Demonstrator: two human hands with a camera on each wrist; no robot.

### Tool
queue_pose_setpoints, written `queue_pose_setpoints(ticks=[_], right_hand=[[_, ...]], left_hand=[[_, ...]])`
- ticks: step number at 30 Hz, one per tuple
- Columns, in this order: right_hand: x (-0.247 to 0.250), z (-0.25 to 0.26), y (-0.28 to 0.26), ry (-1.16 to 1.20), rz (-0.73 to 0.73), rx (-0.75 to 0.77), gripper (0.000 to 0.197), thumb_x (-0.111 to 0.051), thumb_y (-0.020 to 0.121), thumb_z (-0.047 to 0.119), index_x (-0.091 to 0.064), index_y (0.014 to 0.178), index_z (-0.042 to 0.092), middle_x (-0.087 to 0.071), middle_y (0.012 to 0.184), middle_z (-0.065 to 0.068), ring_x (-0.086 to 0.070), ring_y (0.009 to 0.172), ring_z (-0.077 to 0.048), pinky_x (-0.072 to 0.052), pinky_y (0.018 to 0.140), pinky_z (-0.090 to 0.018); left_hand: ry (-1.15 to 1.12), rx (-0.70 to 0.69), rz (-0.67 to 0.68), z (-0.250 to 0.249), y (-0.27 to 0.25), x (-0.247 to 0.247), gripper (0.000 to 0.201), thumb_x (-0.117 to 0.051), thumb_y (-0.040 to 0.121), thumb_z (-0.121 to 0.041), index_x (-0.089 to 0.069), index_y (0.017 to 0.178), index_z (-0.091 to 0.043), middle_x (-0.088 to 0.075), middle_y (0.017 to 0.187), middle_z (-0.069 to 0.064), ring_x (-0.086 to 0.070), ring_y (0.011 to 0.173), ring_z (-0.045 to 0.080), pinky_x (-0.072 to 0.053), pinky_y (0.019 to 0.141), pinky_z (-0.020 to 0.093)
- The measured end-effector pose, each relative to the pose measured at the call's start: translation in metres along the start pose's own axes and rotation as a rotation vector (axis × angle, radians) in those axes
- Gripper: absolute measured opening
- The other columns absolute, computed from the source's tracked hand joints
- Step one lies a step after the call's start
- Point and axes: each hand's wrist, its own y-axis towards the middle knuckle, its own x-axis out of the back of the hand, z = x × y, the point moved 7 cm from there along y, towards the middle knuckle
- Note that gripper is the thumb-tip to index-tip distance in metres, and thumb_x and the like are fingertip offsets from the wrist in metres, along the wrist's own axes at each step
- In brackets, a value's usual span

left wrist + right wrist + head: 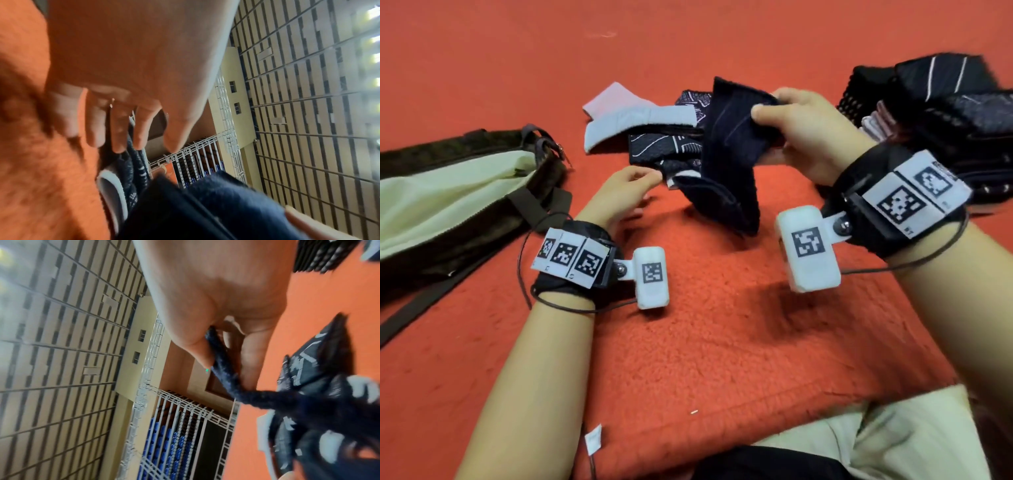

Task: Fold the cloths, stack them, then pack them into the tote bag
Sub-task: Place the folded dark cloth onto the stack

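the held cloth (729,154) is dark navy with faint thin lines. at 11 o'clock of it lie a pale grey cloth (633,125) and a pink cloth (613,97). the patterned cloth (664,147) is navy with white lines. the tote bag (448,198), at 9 o'clock, is dark brown with pale green lining. the blanket (722,325) is orange-red.

1. head cam looks down from above at the red mat (705,342), both wrists in view.
2. left wrist cam sits super close, tilted, facing past the fingers.
3. right wrist cam same deal; both catch the dark cloth (226,378) and the hall ceiling.
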Motion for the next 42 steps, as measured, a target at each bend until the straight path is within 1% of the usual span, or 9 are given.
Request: queue_pose_setpoints(ticks=[5,12,18,23,26,32,36,39,42], right_hand=[[-0.017,0.054,0.009,0.214,0.082,0.062,0.008,-0.043,0.098,0.006,-0.048,0.091,0.008,-0.059,0.080,-0.008,-0.065,0.062,-0.012,-0.056,0.051,-0.026],[-0.030,0.087,0.012,0.395,0.199,0.122,0.010,-0.042,0.098,0.004,-0.048,0.090,0.004,-0.060,0.088,-0.015,-0.064,0.080,-0.023,-0.059,0.076,-0.039],[-0.043,0.084,0.007,0.063,0.232,0.113,0.018,-0.042,0.098,0.009,-0.048,0.082,0.010,-0.057,0.083,-0.009,-0.062,0.075,-0.017,-0.055,0.053,-0.023],[-0.066,0.057,0.000,-0.017,0.498,-0.037,0.038,-0.029,0.100,0.044,-0.055,0.096,0.016,-0.058,0.098,0.000,-0.058,0.089,-0.012,-0.048,0.080,-0.024],[-0.062,0.045,-0.001,0.000,0.531,-0.023,0.031,-0.032,0.100,0.035,-0.058,0.094,0.021,-0.060,0.096,0.004,-0.057,0.089,-0.008,-0.044,0.077,-0.021],[-0.007,-0.023,0.027,0.024,-0.052,-0.144,0.008,-0.046,0.093,0.028,-0.052,0.093,0.022,-0.049,0.080,0.005,-0.047,0.058,-0.008,-0.039,0.050,-0.019],[-0.026,-0.086,0.030,0.341,0.074,-0.456,0.061,-0.046,0.087,0.059,-0.045,0.126,0.012,-0.053,0.110,-0.011,-0.058,0.088,-0.026,-0.054,0.062,-0.032],[-0.055,-0.083,0.017,0.601,0.307,-0.462,0.070,-0.035,0.085,0.071,-0.057,0.111,0.010,-0.063,0.104,-0.016,-0.062,0.091,-0.031,-0.052,0.080,-0.043],[-0.057,-0.058,0.013,0.816,0.271,-0.297,0.049,-0.034,0.094,0.055,-0.062,0.100,0.015,-0.072,0.078,-0.008,-0.069,0.067,-0.023,-0.056,0.056,-0.030]], left_hand=[[-0.085,-0.102,0.029,-0.040,-0.004,-0.008,0.020,-0.039,0.099,-0.040,-0.053,0.103,-0.027,-0.056,0.113,-0.007,-0.055,0.098,0.011,-0.043,0.072,0.023],[-0.499,0.015,0.210,-0.062,-0.009,-0.029,0.071,-0.025,0.092,-0.065,-0.073,0.080,-0.015,-0.067,0.088,0.008,-0.062,0.080,0.017,-0.043,0.081,0.029],[-0.661,-0.158,0.211,-0.101,-0.026,-0.021,0.080,-0.008,0.090,-0.068,-0.047,0.132,-0.012,-0.058,0.097,0.003,-0.060,0.074,0.011,-0.048,0.062,0.022],[-0.962,-0.104,0.545,-0.132,-0.040,-0.024,0.073,-0.023,0.086,-0.072,-0.056,0.098,-0.009,-0.058,0.095,0.012,-0.055,0.091,0.025,-0.040,0.094,0.039],[-0.835,0.004,0.359,-0.127,-0.032,-0.017,0.033,-0.036,0.098,-0.035,-0.056,0.097,-0.009,-0.060,0.093,0.011,-0.063,0.079,0.021,-0.052,0.078,0.031],[-0.928,0.031,0.152,-0.136,-0.027,0.001,0.030,-0.029,0.103,-0.020,-0.053,0.095,-0.003,-0.062,0.110,0.016,-0.058,0.110,0.027,-0.048,0.069,0.043],[-1.048,-0.056,0.208,-0.159,-0.028,-0.001,0.034,-0.028,0.104,-0.024,-0.053,0.099,-0.001,-0.054,0.131,0.020,-0.061,0.096,0.028,-0.048,0.071,0.045],[-1.120,-0.129,0.229,-0.172,-0.028,-0.001,0.037,-0.027,0.104,-0.026,-0.053,0.107,0.001,-0.054,0.129,0.021,-0.061,0.091,0.031,-0.050,0.073,0.046],[-1.136,-0.180,0.205,-0.171,-0.027,0.008,0.040,-0.028,0.104,-0.027,-0.050,0.119,0.002,-0.055,0.129,0.022,-0.060,0.099,0.032,-0.053,0.075,0.046]])
